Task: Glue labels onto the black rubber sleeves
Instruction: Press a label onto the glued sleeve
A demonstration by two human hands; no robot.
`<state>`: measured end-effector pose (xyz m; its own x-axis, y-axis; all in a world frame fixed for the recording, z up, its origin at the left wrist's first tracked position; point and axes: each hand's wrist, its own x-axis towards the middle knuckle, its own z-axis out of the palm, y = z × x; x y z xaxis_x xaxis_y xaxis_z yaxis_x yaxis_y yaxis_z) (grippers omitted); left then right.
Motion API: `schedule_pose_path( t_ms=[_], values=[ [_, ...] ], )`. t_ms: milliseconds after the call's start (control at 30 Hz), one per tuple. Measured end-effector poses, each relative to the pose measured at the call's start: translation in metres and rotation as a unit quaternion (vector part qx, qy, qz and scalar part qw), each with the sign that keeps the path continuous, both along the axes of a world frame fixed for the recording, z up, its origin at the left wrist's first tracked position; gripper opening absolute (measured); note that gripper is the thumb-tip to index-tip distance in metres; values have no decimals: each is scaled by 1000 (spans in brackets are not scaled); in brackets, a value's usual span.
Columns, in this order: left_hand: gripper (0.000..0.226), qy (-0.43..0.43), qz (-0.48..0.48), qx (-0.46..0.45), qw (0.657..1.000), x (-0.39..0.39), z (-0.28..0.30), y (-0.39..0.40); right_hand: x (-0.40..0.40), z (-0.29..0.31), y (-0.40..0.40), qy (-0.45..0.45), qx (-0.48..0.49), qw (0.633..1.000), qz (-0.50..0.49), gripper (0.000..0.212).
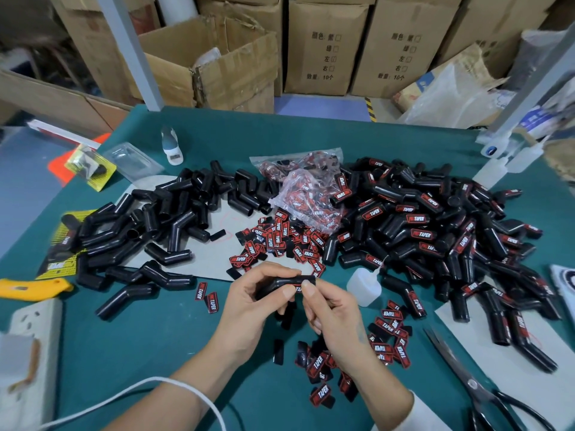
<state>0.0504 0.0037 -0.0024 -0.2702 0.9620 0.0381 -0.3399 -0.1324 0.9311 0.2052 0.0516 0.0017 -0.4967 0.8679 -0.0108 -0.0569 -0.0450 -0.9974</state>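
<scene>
Both hands grip one black sleeve (281, 286) above the table (155, 337): left hand (249, 306) fingers curl around it, right hand (329, 309) fingers pinch its label (298, 289), mostly hidden.

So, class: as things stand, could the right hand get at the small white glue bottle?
Probably not yet: the right hand pinches the sleeve with the left hand. The glue bottle stands close beside it, nothing between.

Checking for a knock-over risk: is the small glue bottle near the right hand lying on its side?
No, the glue bottle stands upright on the green table, nozzle pointing up, just beyond the right hand.
</scene>
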Motion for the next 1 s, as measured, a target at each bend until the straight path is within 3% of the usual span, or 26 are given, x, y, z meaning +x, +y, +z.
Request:
schedule_pose_path(
  t_ms=[100,233,367,833,1000],
  values=[
    [22,2,3,5,1000,0,1,0,0,-2,0,6,8,1000,9,38],
    [19,4,0,15,1000,0,1,-1,0,-2,0,8,3,1000,12,56],
    [20,6,-7,16,1000,-1,2,-1,2,-3,0,10,16,1000,18,50],
    [18,-13,-18,3,1000,-1,3,-1,3,-8,4,-14,17,1000,17,57],
    [16,-21,-16,-14,1000,-3,3,1,0,-9,7,-14,6,1000,21,42]
  ],
)
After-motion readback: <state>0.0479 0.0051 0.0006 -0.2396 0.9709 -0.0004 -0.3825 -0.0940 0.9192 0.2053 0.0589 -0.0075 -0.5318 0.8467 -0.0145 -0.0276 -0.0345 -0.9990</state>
